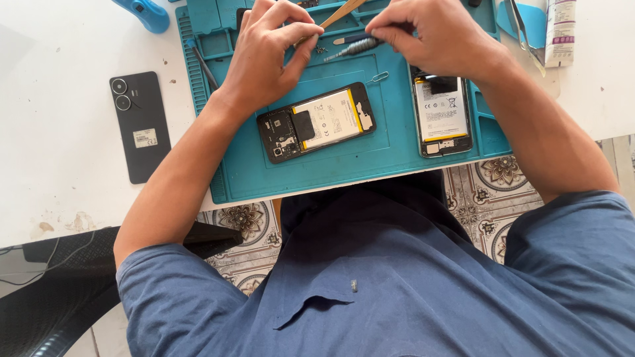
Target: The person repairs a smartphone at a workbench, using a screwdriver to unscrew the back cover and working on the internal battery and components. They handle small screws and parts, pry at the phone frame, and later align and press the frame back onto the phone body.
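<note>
My left hand (pixel 268 56) hovers over the teal work mat (pixel 390 155), its thumb and forefinger pinched on the lower end of a thin wooden stick (pixel 342 11). To the right, my right hand (pixel 433 33) has its fingertips closed on the end of a small silver-handled screwdriver (pixel 357 46). Just below the hands lies an opened black phone (pixel 317 122) with a white and yellow battery showing. A second opened phone (pixel 442 109) lies partly under my right wrist.
A black phone back cover (pixel 139 125) rests on the white table left of the mat. A metal pin (pixel 378 78), tweezers (pixel 526 30), a white tube (pixel 561 30), a blue tool (pixel 142 12) and a dark pen-like tool (pixel 202 63) lie around.
</note>
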A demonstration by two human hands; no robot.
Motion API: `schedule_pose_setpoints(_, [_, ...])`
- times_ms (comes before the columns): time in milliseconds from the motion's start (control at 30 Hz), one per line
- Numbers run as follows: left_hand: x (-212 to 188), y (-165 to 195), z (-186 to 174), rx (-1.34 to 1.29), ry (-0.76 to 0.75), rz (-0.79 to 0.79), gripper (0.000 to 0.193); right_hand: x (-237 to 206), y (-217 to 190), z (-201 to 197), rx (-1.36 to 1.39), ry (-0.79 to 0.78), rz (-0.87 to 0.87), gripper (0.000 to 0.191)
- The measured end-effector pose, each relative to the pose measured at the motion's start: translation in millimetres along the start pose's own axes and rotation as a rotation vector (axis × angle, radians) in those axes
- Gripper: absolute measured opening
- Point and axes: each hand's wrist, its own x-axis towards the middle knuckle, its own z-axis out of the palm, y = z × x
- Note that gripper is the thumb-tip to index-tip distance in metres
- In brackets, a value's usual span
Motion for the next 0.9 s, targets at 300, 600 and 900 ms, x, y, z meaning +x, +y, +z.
schedule_pose_setpoints(300, [3.2, 3.4, 2.4, -0.01, -0.035, 0.002, 0.01, -2.2, 8.2, 5.2, 0.106, 0.044, 0.038, 0.012])
schedule_pose_setpoints(600, [-2.6, -3.3, 6.9, 0.043, -0.027, -0.029, 0.006, -3.3, 8.8, -0.6, 0.16, 0.134, 0.015, 0.01])
schedule_pose_setpoints(900, [-0.2, -1.0, -0.2, 0.011, 0.033, -0.031, 0.002, -12.7, 34.2, -3.9, 0.044, 0.168, 0.01, 0.012])
